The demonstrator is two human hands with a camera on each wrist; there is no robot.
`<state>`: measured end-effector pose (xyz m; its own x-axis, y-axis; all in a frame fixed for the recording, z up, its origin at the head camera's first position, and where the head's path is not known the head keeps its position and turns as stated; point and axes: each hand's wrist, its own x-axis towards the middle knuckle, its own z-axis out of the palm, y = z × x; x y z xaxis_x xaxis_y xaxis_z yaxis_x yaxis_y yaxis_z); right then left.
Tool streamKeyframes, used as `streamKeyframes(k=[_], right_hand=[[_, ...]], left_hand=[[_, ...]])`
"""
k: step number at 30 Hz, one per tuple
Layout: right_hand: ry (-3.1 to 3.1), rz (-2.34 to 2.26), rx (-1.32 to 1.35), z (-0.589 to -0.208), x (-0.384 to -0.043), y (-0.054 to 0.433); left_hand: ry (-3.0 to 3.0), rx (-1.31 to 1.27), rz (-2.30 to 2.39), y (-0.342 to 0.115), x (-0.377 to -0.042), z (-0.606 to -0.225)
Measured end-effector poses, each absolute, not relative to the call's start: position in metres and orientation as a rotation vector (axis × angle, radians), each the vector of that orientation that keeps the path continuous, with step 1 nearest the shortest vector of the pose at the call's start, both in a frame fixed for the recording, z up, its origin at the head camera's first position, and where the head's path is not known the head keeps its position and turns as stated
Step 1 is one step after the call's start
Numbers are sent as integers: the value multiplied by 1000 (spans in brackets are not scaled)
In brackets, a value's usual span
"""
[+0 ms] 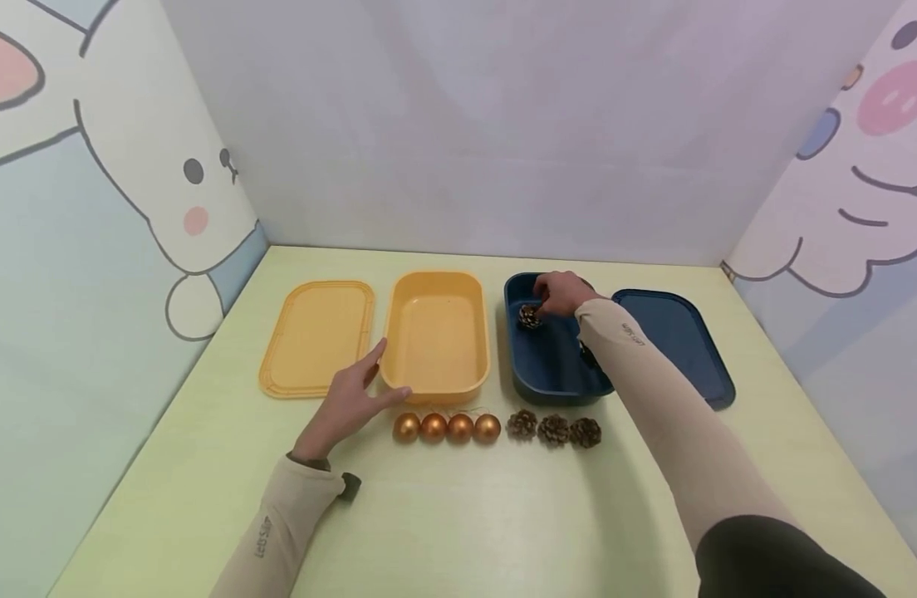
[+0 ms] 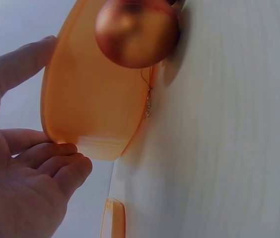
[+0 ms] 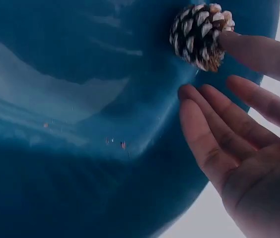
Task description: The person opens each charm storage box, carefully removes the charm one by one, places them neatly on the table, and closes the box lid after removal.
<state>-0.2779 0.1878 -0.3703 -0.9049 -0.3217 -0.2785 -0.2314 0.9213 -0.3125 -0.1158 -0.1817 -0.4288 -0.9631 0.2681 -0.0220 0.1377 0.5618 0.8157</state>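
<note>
Inside the dark blue box (image 1: 556, 365), my right hand (image 1: 566, 293) reaches down beside a pine cone (image 1: 529, 316) with pale-tipped scales. The right wrist view has the thumb touching this pine cone (image 3: 202, 37), while the other fingers extend apart from it. My left hand (image 1: 351, 407) spans the near left corner of the yellow box (image 1: 436, 390), thumb by the near rim and fingers by the left side. From the left wrist, the fingertips (image 2: 75, 163) rest at the yellow box's rim, with an orange-gold bauble (image 2: 137, 32) in front of its wall.
Several shiny baubles (image 1: 433, 427) line up before the yellow box. Three pine cones (image 1: 553, 430) form a row before the blue box. A yellow lid (image 1: 318, 339) lies left and a dark blue lid (image 1: 675, 340) right. Walls bound the table (image 1: 458, 531) at back and sides.
</note>
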Motion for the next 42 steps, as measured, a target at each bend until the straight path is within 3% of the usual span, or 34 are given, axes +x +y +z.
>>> streamKeyframes(k=[42], right_hand=[[2716, -769, -404, -384, -274, 191]], left_hand=[[2651, 367, 1380, -185, -115, -428]])
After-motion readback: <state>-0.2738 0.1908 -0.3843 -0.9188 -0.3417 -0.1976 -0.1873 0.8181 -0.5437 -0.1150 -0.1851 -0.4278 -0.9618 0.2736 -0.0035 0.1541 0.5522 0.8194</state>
